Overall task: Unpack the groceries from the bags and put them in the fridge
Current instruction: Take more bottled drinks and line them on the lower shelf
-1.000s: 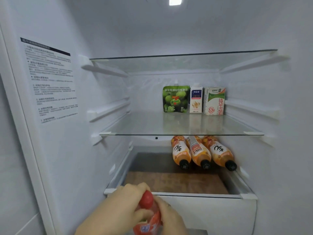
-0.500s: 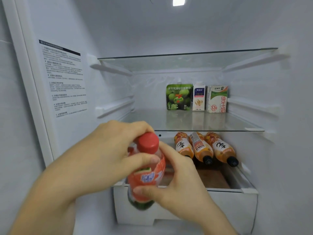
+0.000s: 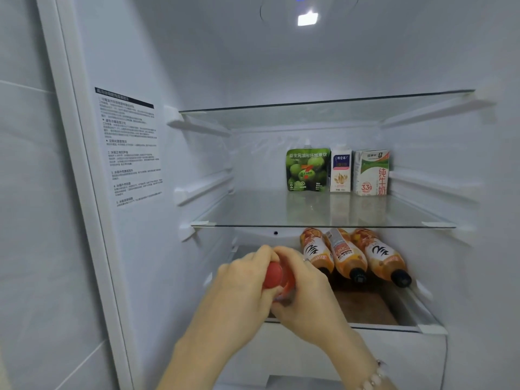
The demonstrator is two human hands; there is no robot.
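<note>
Both hands hold a red-capped drink bottle (image 3: 274, 275) tipped on its side, cap toward me, over the left part of the lower shelf (image 3: 363, 308). My left hand (image 3: 239, 288) wraps the cap end. My right hand (image 3: 304, 288) covers the bottle's body, so most of the bottle is hidden. To the right on that shelf lie three orange drink bottles (image 3: 350, 256) side by side, black caps toward me.
On the glass middle shelf (image 3: 253, 218) a green pouch (image 3: 307, 170), a small carton (image 3: 340, 170) and a milk carton (image 3: 371, 172) stand at the back right. The upper glass shelf (image 3: 323, 104) holds nothing. A white drawer front (image 3: 394, 358) sits below.
The bottle went from upright in front of the fridge to lying on its side, carried forward and down into the lower shelf beside the orange bottles.
</note>
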